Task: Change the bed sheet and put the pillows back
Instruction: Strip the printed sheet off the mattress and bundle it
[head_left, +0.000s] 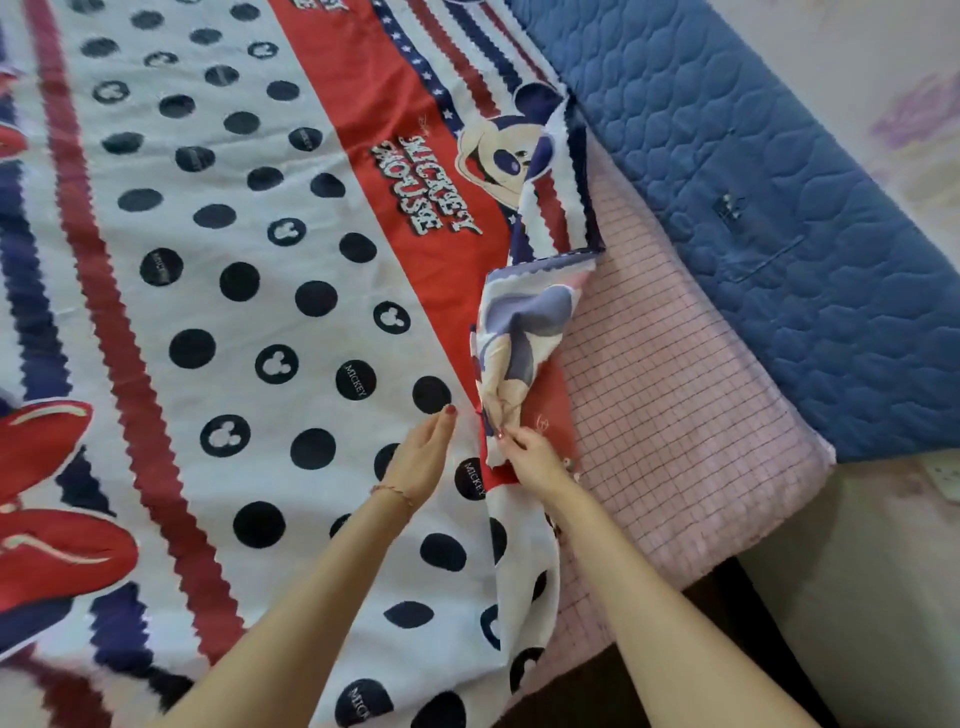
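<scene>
While hands pinch its folded edge, the polka-dotted sheet (260, 291) seemingly lies flat.

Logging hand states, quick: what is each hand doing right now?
Left hand: open, fingers straight, flat on the printed sheet.
Right hand: pinches the sheet's folded-back edge.

Pink checked mattress (675, 415), patterned sheet (234, 312) spread over, perhaps untucked
</scene>
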